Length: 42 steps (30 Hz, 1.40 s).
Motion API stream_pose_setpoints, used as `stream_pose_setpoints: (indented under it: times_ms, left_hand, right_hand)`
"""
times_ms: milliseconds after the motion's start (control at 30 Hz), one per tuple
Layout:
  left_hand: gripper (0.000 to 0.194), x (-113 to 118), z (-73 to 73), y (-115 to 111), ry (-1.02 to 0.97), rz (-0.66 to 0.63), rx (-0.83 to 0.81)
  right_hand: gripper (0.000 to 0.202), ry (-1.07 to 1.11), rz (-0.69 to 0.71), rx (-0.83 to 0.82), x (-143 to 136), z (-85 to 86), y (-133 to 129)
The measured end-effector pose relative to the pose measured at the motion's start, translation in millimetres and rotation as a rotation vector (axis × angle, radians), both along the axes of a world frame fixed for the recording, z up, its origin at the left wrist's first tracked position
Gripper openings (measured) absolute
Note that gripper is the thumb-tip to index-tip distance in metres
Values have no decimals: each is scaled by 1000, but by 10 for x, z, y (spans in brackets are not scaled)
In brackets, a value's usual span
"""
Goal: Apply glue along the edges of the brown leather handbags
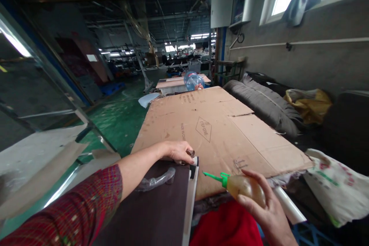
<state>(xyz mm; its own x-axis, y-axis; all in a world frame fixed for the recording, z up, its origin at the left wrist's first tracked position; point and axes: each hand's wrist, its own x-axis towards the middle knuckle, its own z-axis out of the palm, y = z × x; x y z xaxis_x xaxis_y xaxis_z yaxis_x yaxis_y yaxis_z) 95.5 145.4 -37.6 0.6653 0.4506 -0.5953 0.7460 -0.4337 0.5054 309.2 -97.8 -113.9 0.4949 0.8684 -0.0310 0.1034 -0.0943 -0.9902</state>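
My right hand [266, 205] is wrapped round a squeeze bottle [245, 188] with amber contents and a green spout. The spout points left, toward the corner of a dark brown case [150, 207], with a gap between them. This case has a pale edge strip [190, 203] and a curved handle [157, 180] covered in clear plastic. My left hand [181, 152] is closed at the case's far right corner, its fingertips pinching something small and dark there. What exactly they hold is partly hidden by the fingers.
A table covered with printed cardboard [219, 142] stretches ahead. A blue water jug [193, 80] lies at its far end. Grey padded rolls [262, 103] and a white sack [340, 184] lie to the right. A metal-framed stand [98, 134] is on the left, beside green floor [127, 103].
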Motion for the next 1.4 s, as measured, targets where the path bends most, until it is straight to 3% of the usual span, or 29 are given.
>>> stream_pose_setpoints:
  times_ms: [200, 400, 667, 833, 1000, 1133, 1300, 1400]
  left_hand:
    - [18, 7, -50, -10, -13, 28, 5]
    - [18, 20, -106, -48, -29, 61, -10]
    - [19, 1, -148, -36, -57, 48, 27]
    - [20, -16, -167, -34, -65, 37, 25]
    - [19, -30, -170, -40, -69, 39, 17]
    - [21, -42, -183, -41, -73, 48, 24]
    - [21, -54, -212, -35, -82, 57, 23]
    - [20, -57, -223, -31, -89, 51, 24]
  right_hand:
    - [46, -274, 105, 161, 17, -185, 206]
    - [28, -403, 187, 290, 7, -154, 423]
    - [20, -359, 266, 320, 56, -150, 497]
    - [19, -315, 389, 274, 90, -109, 458]
    - [18, -317, 317, 320, 60, -129, 480]
    - [19, -289, 389, 291, 62, -139, 503]
    - [21, -273, 305, 308, 118, -179, 508]
    - [22, -252, 330, 268, 146, -220, 510]
